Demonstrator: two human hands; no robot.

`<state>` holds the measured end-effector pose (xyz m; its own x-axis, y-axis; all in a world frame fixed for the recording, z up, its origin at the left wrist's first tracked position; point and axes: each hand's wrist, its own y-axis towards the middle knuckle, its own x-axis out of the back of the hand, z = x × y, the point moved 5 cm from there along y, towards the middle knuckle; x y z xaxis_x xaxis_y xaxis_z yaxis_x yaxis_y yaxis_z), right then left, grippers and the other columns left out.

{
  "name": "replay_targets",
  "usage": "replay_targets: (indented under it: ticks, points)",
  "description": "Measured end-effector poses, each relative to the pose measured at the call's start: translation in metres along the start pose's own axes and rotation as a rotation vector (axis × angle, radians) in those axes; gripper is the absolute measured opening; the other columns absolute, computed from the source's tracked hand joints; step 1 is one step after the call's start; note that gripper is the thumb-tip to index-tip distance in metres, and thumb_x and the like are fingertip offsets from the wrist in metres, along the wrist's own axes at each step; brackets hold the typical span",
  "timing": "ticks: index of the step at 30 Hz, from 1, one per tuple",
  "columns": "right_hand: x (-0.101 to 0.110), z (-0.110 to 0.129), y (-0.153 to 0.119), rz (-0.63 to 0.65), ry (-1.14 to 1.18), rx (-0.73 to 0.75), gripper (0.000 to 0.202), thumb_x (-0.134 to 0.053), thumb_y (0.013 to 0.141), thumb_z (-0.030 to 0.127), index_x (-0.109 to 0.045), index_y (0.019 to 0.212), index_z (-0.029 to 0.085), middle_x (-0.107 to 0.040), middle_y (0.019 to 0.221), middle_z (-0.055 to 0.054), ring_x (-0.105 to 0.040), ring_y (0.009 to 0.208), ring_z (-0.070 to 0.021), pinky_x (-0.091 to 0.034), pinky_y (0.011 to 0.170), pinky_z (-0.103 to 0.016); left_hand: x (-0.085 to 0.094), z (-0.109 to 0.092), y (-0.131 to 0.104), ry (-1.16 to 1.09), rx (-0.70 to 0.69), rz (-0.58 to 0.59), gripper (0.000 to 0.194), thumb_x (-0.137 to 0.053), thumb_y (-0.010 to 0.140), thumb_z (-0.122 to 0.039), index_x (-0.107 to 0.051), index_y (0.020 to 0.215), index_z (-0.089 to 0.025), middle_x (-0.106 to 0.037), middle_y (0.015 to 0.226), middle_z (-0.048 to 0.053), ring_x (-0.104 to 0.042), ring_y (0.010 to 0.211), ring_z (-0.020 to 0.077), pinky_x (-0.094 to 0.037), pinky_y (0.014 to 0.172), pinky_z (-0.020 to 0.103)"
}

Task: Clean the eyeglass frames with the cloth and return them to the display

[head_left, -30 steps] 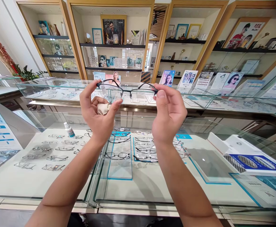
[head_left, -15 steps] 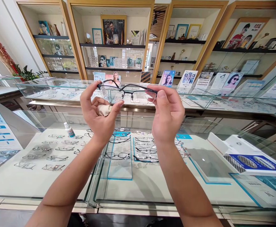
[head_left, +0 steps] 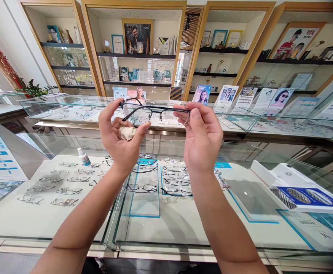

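Note:
A pair of dark half-rim eyeglasses (head_left: 156, 110) is held up in front of me, level with the far counter. My left hand (head_left: 120, 140) grips one end of the frame by its corner. Its curled lower fingers also hold a crumpled pale cloth (head_left: 127, 133). At the other end, my right hand (head_left: 203, 137) pinches the frame's corner between thumb and fingers. One dark temple slants down across the lens on the left side, its tip near my left fingers. Another curves up behind the frame.
Below my hands, a glass display counter (head_left: 183, 232) shows rows of eyeglasses (head_left: 141, 188). A small spray bottle (head_left: 83, 156) stands left, an open white box (head_left: 300, 186) right. Behind are another glass counter (head_left: 69, 121) and wood-framed shelves (head_left: 139, 55).
The eyeglasses have tilted slightly, and a temple tip that was above the bridge now lies lower and farther left. Both hands keep their hold, with the left shifted slightly right.

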<state>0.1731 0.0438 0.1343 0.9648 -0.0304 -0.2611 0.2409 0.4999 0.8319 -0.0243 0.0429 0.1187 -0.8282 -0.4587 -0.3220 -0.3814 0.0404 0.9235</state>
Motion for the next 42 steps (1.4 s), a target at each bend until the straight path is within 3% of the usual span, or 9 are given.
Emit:
replay_targets:
  ticks: [11, 15, 25, 36, 42]
  points:
    - [0.002, -0.001, 0.001, 0.003, -0.009, -0.022, 0.019, -0.061, 0.106, 0.041, -0.073, 0.115, 0.031, -0.082, 0.115, -0.002, -0.08, 0.111, -0.0206, -0.064, 0.108, -0.046, -0.002, 0.002, -0.004, 0.007, 0.058, 0.065, 0.067, -0.086, 0.089, -0.057, -0.06, 0.146, -0.035, -0.06, 0.155, 0.011, -0.063, 0.137, 0.0294, -0.061, 0.076, 0.033]
    - [0.003, -0.002, 0.002, -0.016, 0.012, -0.053, 0.015, -0.066, 0.103, 0.039, -0.075, 0.11, 0.03, -0.083, 0.115, -0.002, -0.08, 0.109, -0.0198, -0.065, 0.104, -0.043, -0.002, 0.004, -0.004, 0.012, 0.08, 0.094, 0.067, -0.086, 0.089, -0.055, -0.059, 0.148, -0.035, -0.061, 0.153, 0.012, -0.062, 0.14, 0.0308, -0.061, 0.076, 0.033]
    - [0.008, -0.009, 0.004, -0.007, -0.036, -0.071, 0.017, -0.066, 0.104, 0.042, -0.078, 0.105, 0.03, -0.081, 0.114, -0.001, -0.077, 0.112, -0.0199, -0.062, 0.103, -0.041, -0.001, 0.001, -0.004, 0.036, 0.087, 0.072, 0.075, -0.089, 0.083, -0.064, -0.059, 0.143, -0.03, -0.065, 0.143, 0.011, -0.072, 0.125, 0.0275, -0.064, 0.077, 0.031]
    - [0.008, -0.014, 0.005, 0.026, 0.021, -0.145, 0.015, -0.066, 0.102, 0.04, -0.078, 0.104, 0.03, -0.083, 0.113, 0.0, -0.079, 0.106, -0.0195, -0.063, 0.102, -0.042, 0.005, -0.002, -0.003, 0.008, 0.107, 0.032, 0.074, -0.096, 0.077, -0.059, -0.062, 0.134, -0.026, -0.068, 0.139, 0.012, -0.074, 0.122, 0.0278, -0.064, 0.072, 0.03]
    - [0.006, -0.018, 0.004, -0.011, 0.093, -0.209, 0.013, -0.07, 0.098, 0.038, -0.079, 0.098, 0.029, -0.085, 0.105, 0.0, -0.08, 0.101, -0.0189, -0.063, 0.099, -0.04, 0.0, 0.001, -0.005, -0.028, 0.144, 0.122, 0.075, -0.09, 0.084, -0.062, -0.053, 0.141, -0.03, -0.069, 0.131, 0.011, -0.074, 0.118, 0.0264, -0.065, 0.077, 0.033]
